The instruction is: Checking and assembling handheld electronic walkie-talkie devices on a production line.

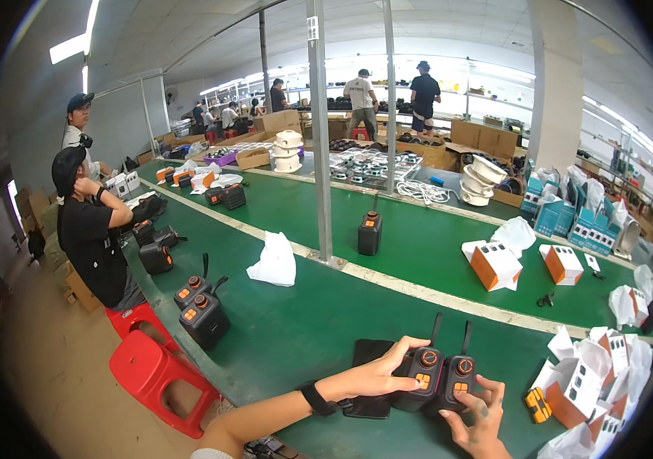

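Note:
Two small black box-shaped devices with orange knobs, orange buttons and strap loops stand side by side at the table's near edge. My left hand (376,375) grips the left device (427,366), its thumb on the orange buttons and its fingers over the far side. Around the right device (460,371) my right hand (481,419) is curled, with fingertips at its front buttons and right side. A flat black object (368,407) lies partly under my left wrist, which wears a black band.
Two similar devices (203,317) and a white plastic bag (273,260) are on the green table (303,321). Opened white-orange boxes (577,386) and a yellow-black item (538,405) crowd the right. A metal post (319,153) rises ahead. Near red stools (160,375), a person (89,229) sits at left.

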